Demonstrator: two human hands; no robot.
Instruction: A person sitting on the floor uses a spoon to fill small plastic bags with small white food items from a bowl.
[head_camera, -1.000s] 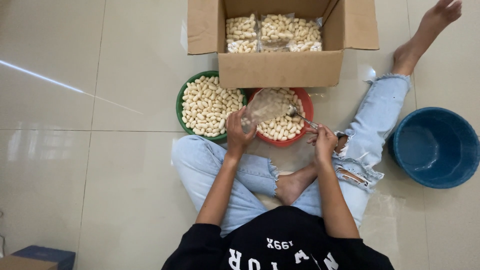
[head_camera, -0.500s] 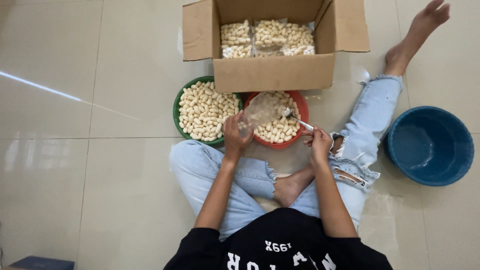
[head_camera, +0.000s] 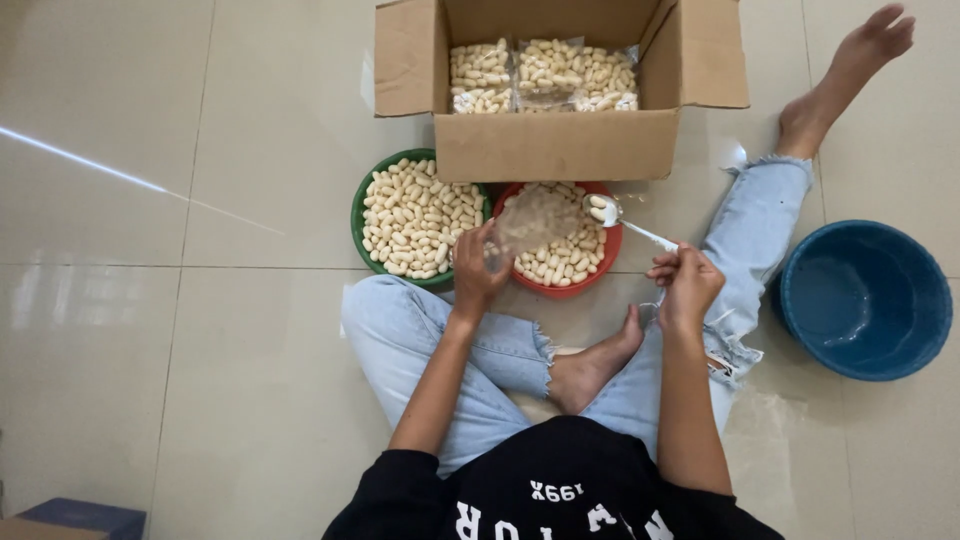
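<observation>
Person sat on the tiled floor (head_camera: 150, 300), seen from above, one leg folded, other stretched out to the right.

Left hand (head_camera: 478, 268): fingers were closed around the lower end of a clear plastic bag (head_camera: 530, 222), held tilted over the red bowl (head_camera: 608, 262). Bag looked partly filled with pale pieces, though how full was hard to tell through the plastic.

Right hand (head_camera: 684, 282): fingers were pinched shut on the handle end of a metal spoon (head_camera: 620, 222). Spoon bowl sat above the red bowl's upper right, carrying a few pale pieces, just beside the bag's mouth.

Red bowl held a shallow layer of the pale oblong pieces and was just in front of the folded knee. Green bowl (head_camera: 358, 215) touched it on the left and was much fuller with the same pieces.

Cardboard box (head_camera: 555, 150) stood open right behind both bowls, its front wall overlapping their far rims. Inside: several sealed clear packets (head_camera: 545, 70) of the same pieces, lying flat side by side.

Blue basin (head_camera: 865, 300) was on the floor to the right, beyond the outstretched leg, well apart from the bowls. It looked wet inside.
</observation>
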